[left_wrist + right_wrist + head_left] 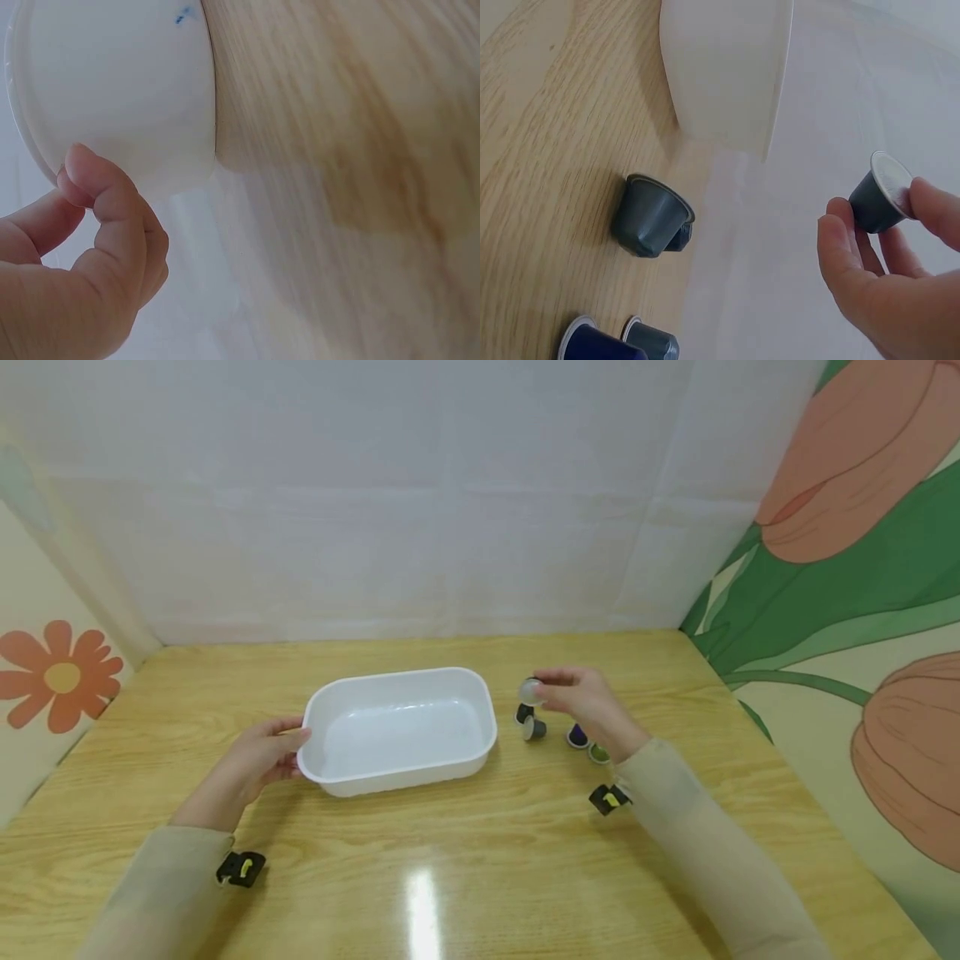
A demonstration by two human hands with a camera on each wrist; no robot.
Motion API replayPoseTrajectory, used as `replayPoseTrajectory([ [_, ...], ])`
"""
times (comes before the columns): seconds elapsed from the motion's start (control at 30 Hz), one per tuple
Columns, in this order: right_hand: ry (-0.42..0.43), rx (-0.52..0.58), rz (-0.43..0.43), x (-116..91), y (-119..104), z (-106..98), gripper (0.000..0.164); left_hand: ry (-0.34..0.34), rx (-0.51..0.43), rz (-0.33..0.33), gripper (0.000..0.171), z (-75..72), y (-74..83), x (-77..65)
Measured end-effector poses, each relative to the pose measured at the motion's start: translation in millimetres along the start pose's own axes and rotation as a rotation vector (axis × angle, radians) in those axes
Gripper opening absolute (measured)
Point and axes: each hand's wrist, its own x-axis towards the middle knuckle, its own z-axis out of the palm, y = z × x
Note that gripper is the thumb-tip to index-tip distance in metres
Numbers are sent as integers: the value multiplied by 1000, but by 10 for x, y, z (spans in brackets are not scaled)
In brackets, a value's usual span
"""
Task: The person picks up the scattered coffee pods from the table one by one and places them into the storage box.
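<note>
At its left end, a white plastic basin [405,772] has its rim pinched between the thumb and fingers of my left hand [258,758]. The left wrist view shows those fingers [116,217] curled at the basin's edge. Above the table, right of the basin, my right hand [588,702] holds a dark coffee capsule [875,199] by its lid and body, its silvery lid turned toward the thumb. Below it on the table lie a grey capsule [535,728] and a black capsule [524,714]. Nearer my right wrist are a dark blue capsule [577,737] and a green capsule [598,754].
The basin's inside [405,731] shows nothing in it. The wooden table [495,860] meets a white cloth backdrop [442,527] at its far edge. Painted walls [840,710] flank the table. Each wrist carries a black strap clip [240,868].
</note>
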Motion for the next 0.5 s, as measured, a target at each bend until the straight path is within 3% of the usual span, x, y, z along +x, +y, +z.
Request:
replayPoseTrajectory([
  [0.5, -33, -29, -7, 77, -16, 205, 40, 2, -1, -8, 58, -1, 5, 7],
])
